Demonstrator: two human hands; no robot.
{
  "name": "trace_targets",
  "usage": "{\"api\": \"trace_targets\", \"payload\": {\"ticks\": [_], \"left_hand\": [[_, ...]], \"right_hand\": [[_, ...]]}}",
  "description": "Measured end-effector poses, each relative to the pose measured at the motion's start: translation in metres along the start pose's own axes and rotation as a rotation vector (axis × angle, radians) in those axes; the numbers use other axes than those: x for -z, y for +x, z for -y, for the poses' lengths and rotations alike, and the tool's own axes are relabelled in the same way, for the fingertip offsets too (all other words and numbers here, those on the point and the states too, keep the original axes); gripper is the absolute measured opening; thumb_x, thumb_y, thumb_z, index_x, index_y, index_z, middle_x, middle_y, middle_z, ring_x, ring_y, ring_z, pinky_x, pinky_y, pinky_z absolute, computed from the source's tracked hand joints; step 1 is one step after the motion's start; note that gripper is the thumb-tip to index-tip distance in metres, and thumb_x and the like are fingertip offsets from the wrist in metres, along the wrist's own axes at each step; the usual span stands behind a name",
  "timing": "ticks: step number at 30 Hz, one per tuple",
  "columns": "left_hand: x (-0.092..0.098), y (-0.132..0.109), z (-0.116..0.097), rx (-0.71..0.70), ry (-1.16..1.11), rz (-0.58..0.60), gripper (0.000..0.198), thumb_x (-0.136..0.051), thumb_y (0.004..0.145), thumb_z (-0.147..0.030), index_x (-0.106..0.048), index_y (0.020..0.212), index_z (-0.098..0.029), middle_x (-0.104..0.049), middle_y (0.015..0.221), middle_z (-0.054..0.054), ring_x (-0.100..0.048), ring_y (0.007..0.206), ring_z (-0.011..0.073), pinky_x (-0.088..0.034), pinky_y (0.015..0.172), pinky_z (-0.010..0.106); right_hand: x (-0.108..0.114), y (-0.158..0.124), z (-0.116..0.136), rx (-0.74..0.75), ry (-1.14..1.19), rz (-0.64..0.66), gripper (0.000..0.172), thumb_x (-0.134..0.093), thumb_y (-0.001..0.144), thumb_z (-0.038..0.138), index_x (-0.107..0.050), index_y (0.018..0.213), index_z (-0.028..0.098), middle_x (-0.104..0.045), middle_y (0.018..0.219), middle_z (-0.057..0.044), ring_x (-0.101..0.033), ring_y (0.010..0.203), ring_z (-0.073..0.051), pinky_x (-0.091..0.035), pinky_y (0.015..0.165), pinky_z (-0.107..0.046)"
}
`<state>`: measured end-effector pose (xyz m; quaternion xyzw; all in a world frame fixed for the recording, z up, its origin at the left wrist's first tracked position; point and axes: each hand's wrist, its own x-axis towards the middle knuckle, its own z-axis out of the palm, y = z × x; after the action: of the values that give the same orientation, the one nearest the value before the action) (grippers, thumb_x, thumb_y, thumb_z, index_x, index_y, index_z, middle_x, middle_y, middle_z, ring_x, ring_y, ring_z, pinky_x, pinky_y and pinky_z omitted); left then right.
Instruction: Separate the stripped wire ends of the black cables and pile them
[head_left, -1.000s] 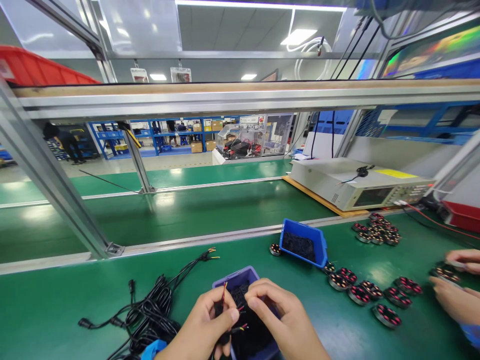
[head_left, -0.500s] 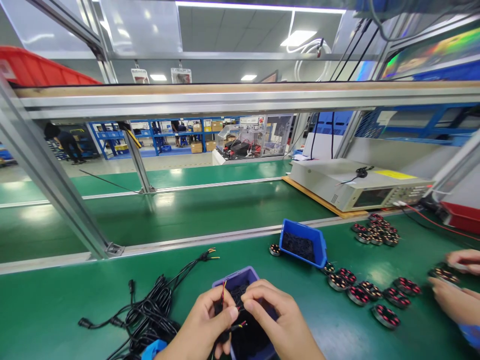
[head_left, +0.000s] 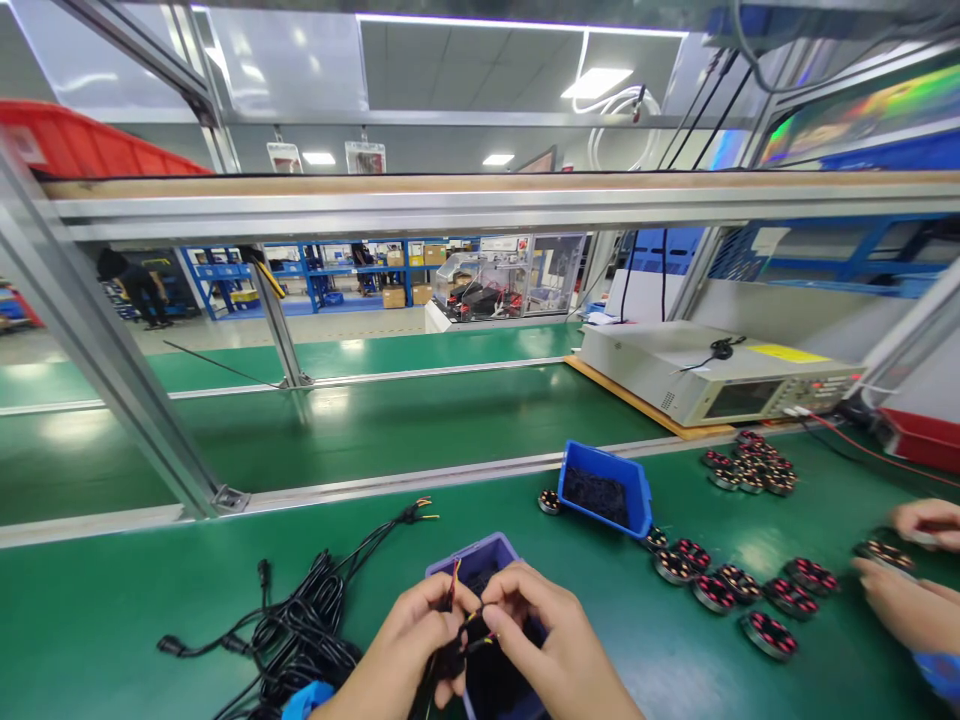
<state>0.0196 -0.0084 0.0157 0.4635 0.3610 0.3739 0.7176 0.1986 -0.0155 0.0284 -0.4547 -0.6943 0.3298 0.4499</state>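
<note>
Over the purple bin's rim (head_left: pixel 471 551), left fingers (head_left: pixel 441 630) and right fingers (head_left: pixel 519 592) pinch black cables (head_left: pixel 451 657); green bench (head_left: pixel 645 630) stretches rightward.

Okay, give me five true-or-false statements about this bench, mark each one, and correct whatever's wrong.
1. The left hand holds black cables with coloured wire ends. True.
2. The right hand is inside the blue bin. False: it is at the held cables, over the purple bin.
3. A cable pile lies left of the purple bin. True.
4. Every round part is in a bin. False: many lie on the green table.
5. The grey instrument stands directly on the table. False: a wooden board is under it.
</note>
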Motion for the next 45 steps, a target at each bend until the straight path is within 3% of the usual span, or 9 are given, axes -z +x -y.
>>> {"api": "trace_targets", "payload": {"ticks": [7, 10, 13, 18, 25, 30, 35, 41, 45], "left_hand": [[0.003, -0.003, 0.003, -0.107, 0.046, 0.032, 0.043, -0.077, 0.078, -0.052, -0.059, 0.098, -0.018, -0.061, 0.085, 0.001, -0.063, 0.063, 0.0114, -0.044, 0.049, 0.018], [0.004, 0.000, 0.005, -0.111, 0.031, 0.003, 0.045, -0.080, 0.075, -0.052, -0.057, 0.093, -0.018, -0.064, 0.085, 0.002, -0.064, 0.061, 0.0114, -0.043, 0.046, 0.017], [0.003, 0.003, 0.006, -0.097, 0.008, -0.033, 0.045, -0.078, 0.076, -0.054, -0.053, 0.086, -0.018, -0.068, 0.082, 0.003, -0.061, 0.053, 0.0089, -0.038, 0.042, 0.015], [0.000, 0.004, 0.005, -0.047, 0.010, -0.026, 0.048, -0.075, 0.076, -0.059, -0.052, 0.082, -0.017, -0.069, 0.075, 0.003, -0.054, 0.043, 0.0049, -0.029, 0.037, 0.013], [-0.002, -0.001, -0.004, 0.085, 0.057, -0.053, 0.051, -0.072, 0.076, -0.064, -0.049, 0.076, -0.019, -0.066, 0.064, 0.000, -0.043, 0.033, 0.0027, -0.018, 0.033, 0.015], [-0.004, -0.003, -0.008, 0.057, 0.070, -0.042, 0.051, -0.073, 0.074, -0.064, -0.050, 0.077, -0.019, -0.064, 0.069, -0.002, -0.044, 0.033, 0.0019, -0.018, 0.032, 0.014], [-0.004, -0.005, -0.006, 0.032, 0.081, -0.056, 0.052, -0.079, 0.068, -0.062, -0.053, 0.077, -0.018, -0.049, 0.059, -0.009, -0.044, 0.035, 0.0021, -0.020, 0.033, 0.013], [-0.003, -0.004, -0.006, 0.040, 0.045, -0.035, 0.051, -0.079, 0.069, -0.062, -0.053, 0.076, -0.018, -0.049, 0.058, -0.009, -0.043, 0.035, 0.0020, -0.019, 0.034, 0.014], [-0.002, -0.005, -0.007, 0.036, 0.051, -0.025, 0.049, -0.078, 0.071, -0.061, -0.054, 0.076, -0.018, -0.049, 0.057, -0.008, -0.043, 0.036, 0.0025, -0.019, 0.034, 0.014]], "right_hand": [[-0.003, -0.002, -0.003, -0.115, 0.210, 0.071, 0.017, -0.062, 0.084, 0.033, -0.065, 0.076, 0.019, -0.064, 0.070, -0.001, -0.060, 0.063, -0.016, -0.048, 0.059, -0.024], [0.007, -0.001, -0.006, -0.103, 0.171, 0.122, 0.018, -0.063, 0.085, 0.033, -0.071, 0.093, 0.019, -0.069, 0.078, -0.002, -0.064, 0.067, -0.018, -0.051, 0.062, -0.026], [0.017, 0.001, -0.012, -0.023, -0.052, 0.081, 0.020, -0.058, 0.091, 0.027, -0.070, 0.106, 0.021, -0.073, 0.084, -0.004, -0.068, 0.074, -0.020, -0.053, 0.068, -0.030], [0.000, 0.003, -0.028, 0.292, -0.739, 0.082, 0.012, -0.074, 0.080, 0.014, -0.073, 0.088, 0.023, -0.075, 0.083, -0.004, -0.062, 0.077, -0.025, -0.043, 0.067, -0.035], [-0.028, 0.002, -0.048, 0.361, -0.829, 0.086, 0.029, -0.083, 0.075, 0.014, -0.061, 0.057, 0.021, -0.062, 0.059, 0.001, -0.053, 0.063, -0.018, -0.035, 0.060, -0.032], [-0.013, -0.001, -0.035, 0.325, -0.739, 0.082, 0.022, -0.068, 0.083, 0.006, -0.069, 0.070, 0.024, -0.068, 0.072, 0.001, -0.059, 0.070, -0.017, -0.041, 0.062, -0.028], [-0.002, -0.003, -0.015, 0.180, -0.303, 0.013, 0.021, -0.056, 0.091, 0.013, -0.074, 0.087, 0.024, -0.073, 0.082, -0.003, -0.066, 0.079, -0.020, -0.051, 0.069, -0.027], [-0.003, -0.002, -0.008, -0.057, 0.275, -0.111, 0.014, -0.070, 0.086, 0.036, -0.080, 0.089, 0.025, -0.076, 0.083, -0.003, -0.065, 0.057, -0.015, -0.054, 0.054, -0.021], [-0.004, -0.001, -0.006, -0.108, 0.428, -0.146, 0.014, -0.081, 0.078, 0.039, -0.082, 0.083, 0.026, -0.076, 0.080, -0.003, -0.064, 0.058, -0.013, -0.055, 0.056, -0.017]]}}
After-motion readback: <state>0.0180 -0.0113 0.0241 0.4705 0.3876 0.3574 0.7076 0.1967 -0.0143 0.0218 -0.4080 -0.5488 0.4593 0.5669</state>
